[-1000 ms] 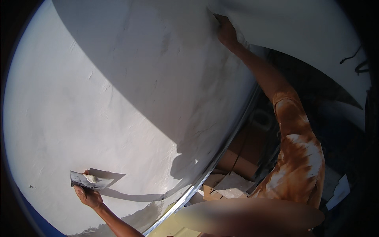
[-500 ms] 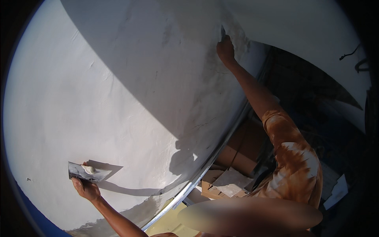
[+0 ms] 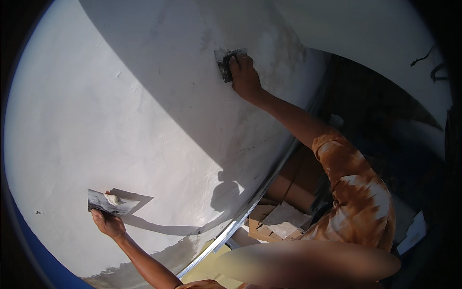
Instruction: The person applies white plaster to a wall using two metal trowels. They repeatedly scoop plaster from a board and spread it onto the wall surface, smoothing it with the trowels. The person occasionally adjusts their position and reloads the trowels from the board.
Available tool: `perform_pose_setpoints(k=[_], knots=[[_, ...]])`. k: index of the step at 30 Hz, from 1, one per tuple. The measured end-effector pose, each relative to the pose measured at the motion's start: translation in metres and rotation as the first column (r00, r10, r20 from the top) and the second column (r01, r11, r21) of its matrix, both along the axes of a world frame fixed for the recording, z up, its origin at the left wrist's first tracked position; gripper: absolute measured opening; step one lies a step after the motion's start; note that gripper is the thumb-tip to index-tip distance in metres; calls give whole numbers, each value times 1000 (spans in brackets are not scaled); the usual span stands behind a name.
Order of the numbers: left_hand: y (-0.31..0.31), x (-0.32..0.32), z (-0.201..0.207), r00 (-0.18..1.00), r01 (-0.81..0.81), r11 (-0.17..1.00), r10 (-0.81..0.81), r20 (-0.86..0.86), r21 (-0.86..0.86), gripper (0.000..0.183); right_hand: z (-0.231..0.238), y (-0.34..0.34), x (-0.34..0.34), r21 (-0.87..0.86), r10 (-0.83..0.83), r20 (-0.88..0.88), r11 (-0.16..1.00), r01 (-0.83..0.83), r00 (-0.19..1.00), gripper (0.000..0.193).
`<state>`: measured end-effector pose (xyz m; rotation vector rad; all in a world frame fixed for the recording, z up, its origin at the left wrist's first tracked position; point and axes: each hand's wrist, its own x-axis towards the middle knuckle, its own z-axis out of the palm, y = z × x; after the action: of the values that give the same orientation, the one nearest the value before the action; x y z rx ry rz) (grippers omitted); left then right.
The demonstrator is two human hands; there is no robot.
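Observation:
My right hand (image 3: 247,79) grips a dark, smeared putty knife (image 3: 224,67) whose blade lies on the shaded part of the white wall (image 3: 159,159). At lower left, my left hand (image 3: 109,223) is closed on a wide metal scraper (image 3: 101,203), its face streaked grey. A small lump of whitish putty (image 3: 112,198) rests on that scraper. Its handle is hidden, and its shadow falls on the sunlit wall beside it. Greyish patches mark the wall to the right of the putty knife.
Along the wall's lower right edge runs a metal strip (image 3: 236,223). Beyond it are cardboard boxes (image 3: 293,180) and a pale broken sheet (image 3: 285,219). A curved pale surface (image 3: 375,38) fills the upper right, with a dark wire (image 3: 423,56) sticking out.
My right hand has moved left and a little down across the wall; the putty knife's blade now shows its broad face. My left hand with the scraper has shifted slightly up and right.

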<state>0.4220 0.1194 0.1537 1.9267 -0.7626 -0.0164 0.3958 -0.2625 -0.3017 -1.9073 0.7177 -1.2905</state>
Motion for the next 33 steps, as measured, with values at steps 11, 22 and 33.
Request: perform_pose_setpoints(k=[11, 22, 33], knots=[[-2, 2, 0, 1000, 11, 1000, -12, 11, 18, 58, -24, -19, -28, 494, 150, 163, 843, -212, 975, 22], [1, 3, 3, 998, 54, 998, -54, -19, 20, 56, -73, -193, 39, 625, -135, -154, 754, 202, 979, 48], [-4, -4, 1, 999, -11, 1000, 11, 38, 10, 54, -29, 10, 24, 228, 0, -20, 974, 4, 1000, 72]])
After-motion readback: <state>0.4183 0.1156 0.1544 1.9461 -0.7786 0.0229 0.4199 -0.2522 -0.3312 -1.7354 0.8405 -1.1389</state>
